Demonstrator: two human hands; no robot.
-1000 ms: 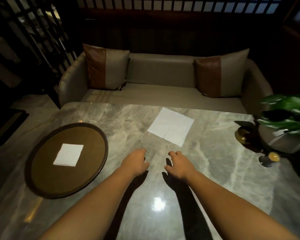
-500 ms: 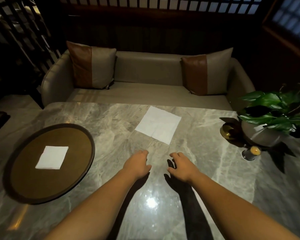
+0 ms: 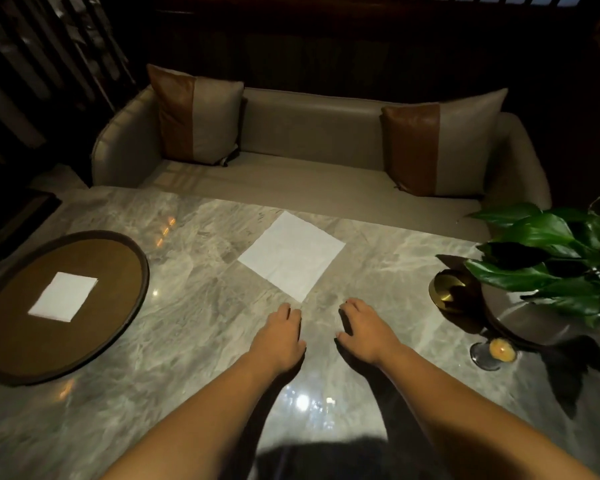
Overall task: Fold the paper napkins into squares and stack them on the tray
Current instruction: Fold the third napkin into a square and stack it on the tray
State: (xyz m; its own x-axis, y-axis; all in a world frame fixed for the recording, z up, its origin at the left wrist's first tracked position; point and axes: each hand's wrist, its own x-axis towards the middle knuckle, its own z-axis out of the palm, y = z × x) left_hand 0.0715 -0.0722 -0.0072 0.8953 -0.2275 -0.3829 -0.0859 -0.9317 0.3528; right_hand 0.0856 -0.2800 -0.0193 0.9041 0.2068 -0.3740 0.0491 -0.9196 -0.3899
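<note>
Two paper napkins are in view. One open napkin (image 3: 291,255) lies flat on the worktop (image 3: 187,341), turned like a diamond, at twelve o'clock from the hands, with its near corner just beyond the fingertips. One folded napkin (image 3: 63,296), a smaller square, lies on the single round brown tray (image 3: 94,327), which sits at nine o'clock from the hands by the worktop's left edge.

Two bare hands are at the middle of the worktop. The left hand (image 3: 279,336) and the right hand (image 3: 364,332) are side by side but apart, palms down, fingers loosely bent and holding nothing. I cannot tell whether they touch the surface.

At three o'clock stand one potted plant (image 3: 551,258) with broad green leaves, one brass dish (image 3: 447,289) just beside its pot, and one small candle glass (image 3: 496,351) nearer the person.

The worktop is glossy grey veined marble that reflects spots of light. Beyond it, at twelve o'clock, is one beige sofa (image 3: 309,133) with two brown-and-beige cushions, one at its left end (image 3: 194,116) and one at its right end (image 3: 440,147). The room around is dim, with dark slatted panels.
</note>
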